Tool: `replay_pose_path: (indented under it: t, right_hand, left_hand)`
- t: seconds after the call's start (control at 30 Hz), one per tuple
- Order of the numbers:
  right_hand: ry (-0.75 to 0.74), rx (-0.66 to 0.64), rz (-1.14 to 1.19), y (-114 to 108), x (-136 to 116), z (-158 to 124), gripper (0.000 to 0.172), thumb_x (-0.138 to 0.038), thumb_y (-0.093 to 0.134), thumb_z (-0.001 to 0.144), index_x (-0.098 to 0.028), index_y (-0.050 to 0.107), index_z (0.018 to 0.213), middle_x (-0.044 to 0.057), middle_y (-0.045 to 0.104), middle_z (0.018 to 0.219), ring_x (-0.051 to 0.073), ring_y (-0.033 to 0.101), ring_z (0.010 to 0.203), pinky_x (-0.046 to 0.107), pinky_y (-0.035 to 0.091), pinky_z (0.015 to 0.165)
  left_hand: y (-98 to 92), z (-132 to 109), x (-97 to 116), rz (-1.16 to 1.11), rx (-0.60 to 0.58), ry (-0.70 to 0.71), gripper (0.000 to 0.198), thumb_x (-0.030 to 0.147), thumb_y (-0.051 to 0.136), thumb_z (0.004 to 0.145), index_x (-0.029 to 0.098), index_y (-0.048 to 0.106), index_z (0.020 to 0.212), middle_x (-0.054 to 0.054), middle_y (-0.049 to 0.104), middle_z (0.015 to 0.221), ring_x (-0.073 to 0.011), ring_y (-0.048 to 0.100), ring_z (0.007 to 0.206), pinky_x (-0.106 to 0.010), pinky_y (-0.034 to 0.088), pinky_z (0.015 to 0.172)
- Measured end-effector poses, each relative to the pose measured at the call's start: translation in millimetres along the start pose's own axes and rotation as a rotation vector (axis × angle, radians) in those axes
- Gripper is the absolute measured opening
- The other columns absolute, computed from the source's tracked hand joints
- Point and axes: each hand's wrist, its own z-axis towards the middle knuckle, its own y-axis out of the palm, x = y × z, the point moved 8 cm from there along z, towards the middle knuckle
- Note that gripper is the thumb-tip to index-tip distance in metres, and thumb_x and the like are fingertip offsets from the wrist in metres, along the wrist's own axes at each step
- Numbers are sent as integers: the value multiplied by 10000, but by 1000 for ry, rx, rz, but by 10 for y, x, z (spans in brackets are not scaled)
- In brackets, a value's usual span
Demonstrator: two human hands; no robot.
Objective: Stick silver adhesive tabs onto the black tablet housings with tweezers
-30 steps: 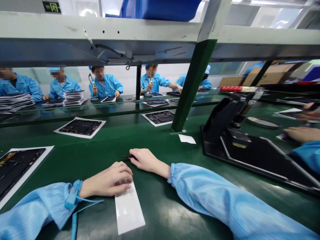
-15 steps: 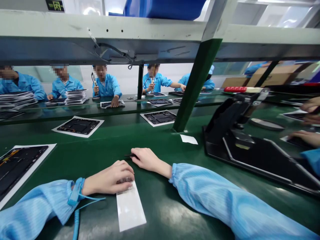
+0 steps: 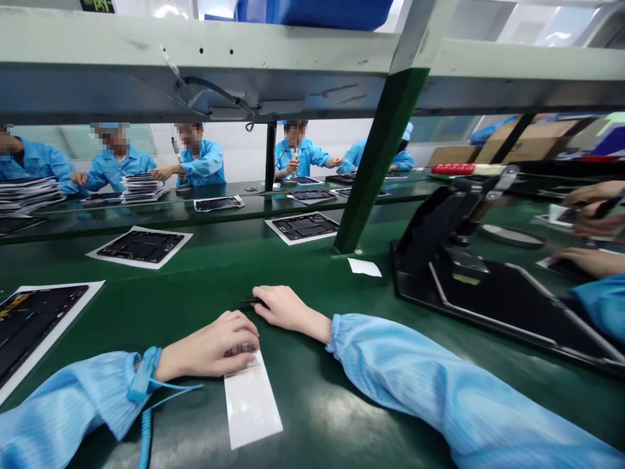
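My left hand (image 3: 222, 345) is closed over the upper end of a narrow white sheet (image 3: 254, 407), its fingers curled and pressed together on it. The sheet's lower part lies flat on the green bench (image 3: 342, 417), and small dark marks show between the fingers. A blue wrist strap (image 3: 144, 374) with a coiled cord goes round my left wrist. Just beyond, my right hand (image 3: 280, 306) rests low over the bench, closed round a thin black pointed tool (image 3: 250, 300), which looks like tweezers. Its tip points left; most of it is hidden in the fingers.
Tablet-like black panels on white sheets lie at left (image 3: 39, 332), farther back (image 3: 141, 246) and near the post (image 3: 305, 227). A black lever press (image 3: 469, 260) with a red handle stands right, beside another person's hands (image 3: 593, 260). A shelf (image 3: 195, 58) spans above; co-workers sit opposite.
The view has shifted slightly, while my hands keep nearly the same pose on the sheet and tool. Across the bench, a co-worker's hand has moved from a panel to a stack.
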Motion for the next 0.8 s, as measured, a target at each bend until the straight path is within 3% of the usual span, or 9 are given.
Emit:
replay_pose_path:
  t: [0.4,0.67,0.8]
  right_hand:
    - [28,-2,7,13,57,14,204,-321,566,962,-141,621,1041,50,646,1009,184,635,873,376,535,790]
    - [417,96,-105,-144,911,537,290,-330,583,957,-155,584,1189,86,619,1156,216,635,973,416,551,832]
    - [564,159,-137,-213,1173,786,303,-322,588,955,-157,577,1209,91,609,1183,223,632,996,423,551,841]
  left_hand:
    - [1,-2,6,14,1,1,176,249,438,970,185,586,1043,-98,598,1094,-210,523,1067,-347,414,957]
    - [-3,7,24,10,39,23,138,209,454,957,186,579,1012,-83,593,1059,-192,529,1030,-316,419,923]
    - [-10,12,33,18,51,30,130,197,464,950,186,577,1013,-75,592,1056,-182,533,1022,-307,414,930]
